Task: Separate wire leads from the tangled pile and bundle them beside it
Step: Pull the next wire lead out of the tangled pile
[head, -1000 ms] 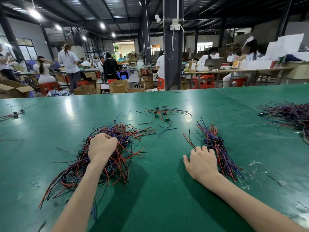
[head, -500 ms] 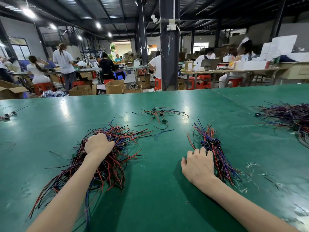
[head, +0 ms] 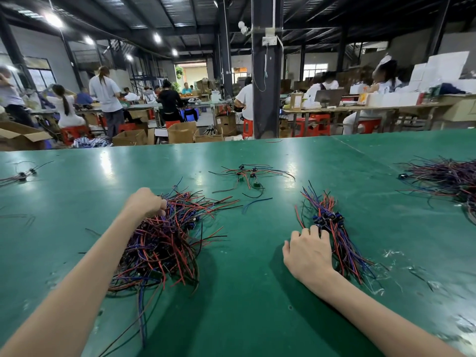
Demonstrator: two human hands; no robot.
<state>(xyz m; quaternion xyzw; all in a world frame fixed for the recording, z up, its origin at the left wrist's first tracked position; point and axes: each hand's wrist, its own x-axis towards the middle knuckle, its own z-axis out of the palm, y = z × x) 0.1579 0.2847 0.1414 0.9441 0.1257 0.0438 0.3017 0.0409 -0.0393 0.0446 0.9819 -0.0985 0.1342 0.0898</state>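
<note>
Your left hand (head: 145, 203) is shifting from the middle of the pile (head: 164, 243) to its far left edge, while your right hand (head: 307, 251) is staying put. The green table (head: 244, 305) is carrying everything. The pile is lying on your left, and your left fingers are curling into its leads, gripping some. 1 more heap (head: 450, 179) is sitting far right. The bundle (head: 334, 235) is lying beside the pile, apart from it; your right hand is resting on it, fingers nearly straight, holding nothing. Loose leads (head: 247, 176) are lying beyond.
</note>
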